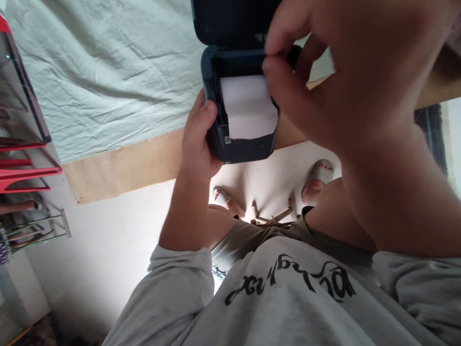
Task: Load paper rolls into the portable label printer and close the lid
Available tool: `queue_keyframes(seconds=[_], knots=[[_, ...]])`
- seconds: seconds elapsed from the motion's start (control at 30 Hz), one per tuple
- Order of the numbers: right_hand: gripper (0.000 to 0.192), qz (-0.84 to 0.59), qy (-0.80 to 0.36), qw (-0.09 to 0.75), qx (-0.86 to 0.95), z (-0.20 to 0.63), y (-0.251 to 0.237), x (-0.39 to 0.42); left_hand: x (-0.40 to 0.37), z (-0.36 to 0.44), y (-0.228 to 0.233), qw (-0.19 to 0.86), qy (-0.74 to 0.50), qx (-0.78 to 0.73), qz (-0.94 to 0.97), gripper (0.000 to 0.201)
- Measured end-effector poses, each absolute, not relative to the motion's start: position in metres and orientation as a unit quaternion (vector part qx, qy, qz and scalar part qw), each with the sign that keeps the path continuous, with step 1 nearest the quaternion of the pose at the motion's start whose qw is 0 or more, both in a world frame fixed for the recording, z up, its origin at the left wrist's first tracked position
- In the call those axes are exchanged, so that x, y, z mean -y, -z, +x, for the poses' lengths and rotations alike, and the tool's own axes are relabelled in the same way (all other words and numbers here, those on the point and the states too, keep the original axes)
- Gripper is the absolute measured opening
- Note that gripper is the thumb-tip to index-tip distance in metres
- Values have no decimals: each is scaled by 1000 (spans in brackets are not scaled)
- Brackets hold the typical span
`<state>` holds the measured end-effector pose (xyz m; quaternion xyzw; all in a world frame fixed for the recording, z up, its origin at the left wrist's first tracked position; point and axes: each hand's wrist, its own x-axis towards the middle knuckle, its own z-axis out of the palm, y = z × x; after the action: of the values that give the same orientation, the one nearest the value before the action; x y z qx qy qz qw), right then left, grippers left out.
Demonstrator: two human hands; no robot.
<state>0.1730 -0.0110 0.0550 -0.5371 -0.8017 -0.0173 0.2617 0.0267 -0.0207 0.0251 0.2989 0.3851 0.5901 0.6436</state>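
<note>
A dark blue portable label printer [248, 151] is held up in front of me with its lid [234, 21] swung open. My left hand [201, 139] grips the printer's left side, thumb on the edge. Inside the bay lies a white paper roll [248, 103], its loose end hanging over the printer's front lip. Close to the right edge of the bay is my right hand [324, 77], thumb and forefinger brought together in a pinch. Whatever sits between those fingertips, if anything, is too small or hidden to make out. The hand covers part of the lid and the printer's right side.
Behind the printer a pale green cloth [118, 72] covers a table with a wooden edge [129, 166]. At the left stand red plastic parts [29, 170] and a metal rack [39, 228]. My sandalled feet [319, 175] rest on the light tiled floor [118, 240] below.
</note>
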Motion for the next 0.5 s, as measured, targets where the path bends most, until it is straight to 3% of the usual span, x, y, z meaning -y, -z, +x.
queue_keyframes(seconds=[0.1, 0.2, 0.4, 0.5], knots=[[30, -584, 9, 112, 804, 163, -58, 13, 22, 28, -23, 640, -591, -374, 318, 21], [33, -598, -21, 36, 800, 158, -60, 13, 22, 25, -18, 634, -597, -358, 336, 19], [44, -628, -59, 9, 776, 158, -64, 13, 19, 12, -13, 657, -525, -353, 410, 21], [43, -589, -51, 49, 805, 161, -68, 15, 19, 12, -14, 651, -518, -358, 425, 21]])
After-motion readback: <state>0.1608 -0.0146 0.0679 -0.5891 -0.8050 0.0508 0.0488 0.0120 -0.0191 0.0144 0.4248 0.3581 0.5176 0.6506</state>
